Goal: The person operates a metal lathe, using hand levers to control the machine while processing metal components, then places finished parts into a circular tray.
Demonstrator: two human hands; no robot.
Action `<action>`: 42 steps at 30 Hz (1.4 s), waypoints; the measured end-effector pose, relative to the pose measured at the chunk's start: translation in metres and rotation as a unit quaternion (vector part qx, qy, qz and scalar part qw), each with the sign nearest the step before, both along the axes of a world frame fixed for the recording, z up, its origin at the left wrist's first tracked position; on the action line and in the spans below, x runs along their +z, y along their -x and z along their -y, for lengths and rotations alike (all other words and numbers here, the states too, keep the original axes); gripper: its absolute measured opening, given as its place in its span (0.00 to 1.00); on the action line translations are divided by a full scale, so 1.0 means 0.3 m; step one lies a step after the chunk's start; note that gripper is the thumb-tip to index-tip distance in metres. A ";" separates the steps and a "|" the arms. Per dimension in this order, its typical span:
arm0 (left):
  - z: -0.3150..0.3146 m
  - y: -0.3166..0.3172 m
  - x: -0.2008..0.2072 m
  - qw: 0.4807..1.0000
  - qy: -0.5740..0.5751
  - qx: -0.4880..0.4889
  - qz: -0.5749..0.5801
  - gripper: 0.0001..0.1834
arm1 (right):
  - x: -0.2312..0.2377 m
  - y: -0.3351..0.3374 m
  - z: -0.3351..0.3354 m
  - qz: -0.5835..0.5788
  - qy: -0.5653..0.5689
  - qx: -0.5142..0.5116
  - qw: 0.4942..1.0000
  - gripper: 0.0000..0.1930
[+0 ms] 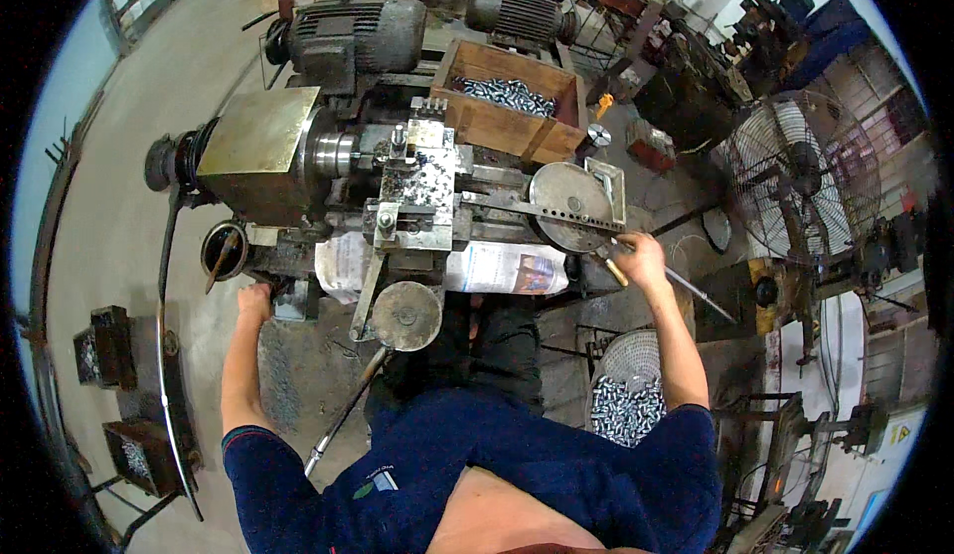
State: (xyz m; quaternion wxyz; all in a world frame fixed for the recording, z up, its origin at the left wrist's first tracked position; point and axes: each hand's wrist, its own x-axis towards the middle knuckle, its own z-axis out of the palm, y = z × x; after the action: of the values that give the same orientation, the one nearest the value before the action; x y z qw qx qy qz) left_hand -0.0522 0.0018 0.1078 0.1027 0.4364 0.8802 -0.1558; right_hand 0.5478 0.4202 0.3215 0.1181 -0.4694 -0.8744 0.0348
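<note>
My right hand (641,258) is at the right end of the machine, fingers curled by the tip of a perforated flat metal bar (566,216). What those fingers hold, if anything, is hidden. A thin metal rod (704,299) slants down to the right from beside that hand, and a wooden handle (617,272) shows just below it. My left hand (255,301) is closed at the machine's lower left, beside a grey metal block (290,301); its grip is hidden. Between my hands is the lathe-like machine's slide (422,191), speckled with metal chips, next to the round spindle (333,154).
A wooden box (472,137) of small shiny metal parts stands behind the slide. A white basket (628,355) holds similar parts by my right arm. A round steel plate (407,316) with a lever juts toward me. A large fan (800,171) stands right.
</note>
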 end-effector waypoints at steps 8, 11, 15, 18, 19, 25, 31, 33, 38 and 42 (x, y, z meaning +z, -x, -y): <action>0.116 -0.100 0.102 0.970 -0.137 0.176 0.098 0.18 | -0.205 -0.511 -0.137 0.246 0.045 -0.309 0.918 0.31; 0.256 -0.069 -0.004 0.942 -0.145 0.239 0.187 0.20 | -0.284 -0.559 -0.120 0.220 -0.045 -0.292 0.930 0.21; 0.456 -0.146 -0.058 0.892 -0.162 0.315 0.282 0.19 | -0.330 -0.559 0.102 0.156 -0.019 -0.258 0.953 0.17; 0.501 -0.180 -0.087 0.847 -0.106 0.384 0.352 0.19 | -0.261 -0.469 0.352 0.122 0.095 -0.270 0.950 0.14; 0.486 -0.196 -0.072 0.832 -0.069 0.405 0.372 0.20 | -0.298 -0.477 0.414 0.107 0.098 -0.267 0.953 0.15; 0.427 -0.198 -0.065 0.834 -0.185 0.342 0.392 0.20 | -0.314 -0.338 0.604 0.026 0.118 -0.190 0.974 0.14; 0.263 -0.159 -0.045 0.845 -0.232 0.300 0.378 0.20 | -0.315 -0.312 0.643 -0.041 0.157 -0.188 0.969 0.16; 0.215 -0.154 -0.027 0.851 -0.223 0.293 0.374 0.20 | -0.317 -0.318 0.620 -0.021 0.182 -0.197 0.963 0.13; 0.125 -0.119 0.032 0.890 -0.210 0.262 0.307 0.20 | -0.341 -0.391 0.525 0.054 0.152 -0.203 0.966 0.16; 0.115 -0.023 -0.005 0.939 -0.205 0.207 0.183 0.25 | -0.296 -0.542 0.295 0.187 0.137 -0.260 0.937 0.15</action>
State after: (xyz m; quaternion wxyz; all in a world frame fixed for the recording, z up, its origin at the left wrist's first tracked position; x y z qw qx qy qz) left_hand -0.0452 -0.0327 0.1064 0.2006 0.2772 0.9298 0.1355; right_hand 0.7103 0.3318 0.2328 -0.1084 -0.6900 -0.7149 0.0343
